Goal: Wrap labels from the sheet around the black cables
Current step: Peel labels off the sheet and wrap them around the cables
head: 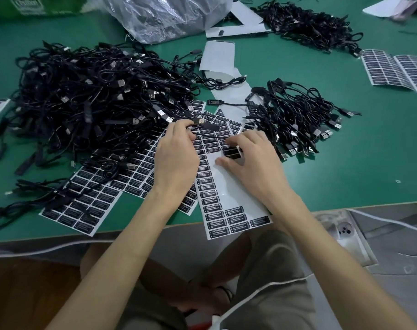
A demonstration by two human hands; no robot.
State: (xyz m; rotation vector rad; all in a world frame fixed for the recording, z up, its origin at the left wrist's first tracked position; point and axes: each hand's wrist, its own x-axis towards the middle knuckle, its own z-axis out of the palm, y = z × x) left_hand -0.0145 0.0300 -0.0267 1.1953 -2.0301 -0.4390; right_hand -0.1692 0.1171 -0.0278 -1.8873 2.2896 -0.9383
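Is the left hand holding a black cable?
Yes, the left hand pinches a black cable near its plug, above the label sheet.

The left hand (176, 153) covers its own fingertips where they hold the cable (211, 126), the right hand (250, 163) hides whether it pinches one of the labels (231, 153), the cable pile (90, 96) buries part of the label sheets (95, 198), and the labels' fine print is too small to read.
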